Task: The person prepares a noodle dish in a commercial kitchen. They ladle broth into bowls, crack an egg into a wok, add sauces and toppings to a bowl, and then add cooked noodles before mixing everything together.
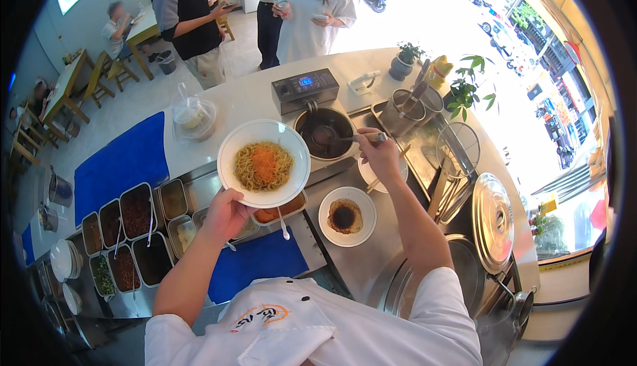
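Note:
My left hand (230, 217) grips the rim of a wide white bowl (229, 159), raised above the counter. Noodles (241, 164) fill its middle, topped with an orange, crumbly heap (265, 163). My right hand (379, 154) holds a ladle (351, 138) by its handle. The ladle's bowl end rests inside a round metal pot (326, 153) of dark liquid, just right of the noodle bowl. Below the pot, a white bowl (366, 224) with dark sauce (344, 217) stands on the steel counter. Another white bowl (402, 169) with chopsticks (374, 185) across it is partly hidden by my right forearm.
A heater unit with a lit display (304, 87) stands behind the pot. Metal ingredient trays (152, 254) line the left. Strainer baskets (404, 117), a wire skimmer (458, 149) and a large lid (490, 222) lie right. Several people stand beyond the counter (239, 95).

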A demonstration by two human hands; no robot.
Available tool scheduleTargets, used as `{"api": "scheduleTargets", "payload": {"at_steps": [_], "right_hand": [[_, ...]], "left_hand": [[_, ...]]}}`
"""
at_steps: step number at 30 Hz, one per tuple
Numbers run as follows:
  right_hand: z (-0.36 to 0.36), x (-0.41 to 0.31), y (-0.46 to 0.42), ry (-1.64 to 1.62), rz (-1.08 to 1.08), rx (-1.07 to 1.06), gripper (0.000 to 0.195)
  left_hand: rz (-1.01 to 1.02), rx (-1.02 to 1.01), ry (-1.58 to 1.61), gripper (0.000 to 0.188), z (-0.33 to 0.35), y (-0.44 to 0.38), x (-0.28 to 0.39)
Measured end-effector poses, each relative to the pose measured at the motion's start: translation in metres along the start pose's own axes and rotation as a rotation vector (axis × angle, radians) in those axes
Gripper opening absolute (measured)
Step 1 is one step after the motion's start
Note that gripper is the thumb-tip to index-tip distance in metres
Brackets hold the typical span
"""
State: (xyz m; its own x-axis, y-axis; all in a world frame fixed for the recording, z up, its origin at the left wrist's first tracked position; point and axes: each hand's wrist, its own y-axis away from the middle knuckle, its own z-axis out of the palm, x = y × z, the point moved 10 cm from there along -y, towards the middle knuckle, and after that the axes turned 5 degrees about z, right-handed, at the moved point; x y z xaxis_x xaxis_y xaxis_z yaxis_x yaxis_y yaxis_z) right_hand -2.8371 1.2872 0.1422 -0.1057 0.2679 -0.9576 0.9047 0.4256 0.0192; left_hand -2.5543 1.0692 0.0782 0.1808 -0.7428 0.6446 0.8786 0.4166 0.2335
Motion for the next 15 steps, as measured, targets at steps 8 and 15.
{"api": "scheduleTargets", "payload": {"at_steps": [8,15], "right_hand": [[-0.029,-0.034,-0.004,0.081,-0.031,-0.057,0.024],[-0.045,-0.041,-0.010,-0.009,-0.017,-0.037,0.022]], "left_hand": [[0.005,0.017,-0.011,0.059,0.018,-0.035,-0.010],[0.019,0.092,-0.002,0.062,0.020,-0.049,-0.020]]}}
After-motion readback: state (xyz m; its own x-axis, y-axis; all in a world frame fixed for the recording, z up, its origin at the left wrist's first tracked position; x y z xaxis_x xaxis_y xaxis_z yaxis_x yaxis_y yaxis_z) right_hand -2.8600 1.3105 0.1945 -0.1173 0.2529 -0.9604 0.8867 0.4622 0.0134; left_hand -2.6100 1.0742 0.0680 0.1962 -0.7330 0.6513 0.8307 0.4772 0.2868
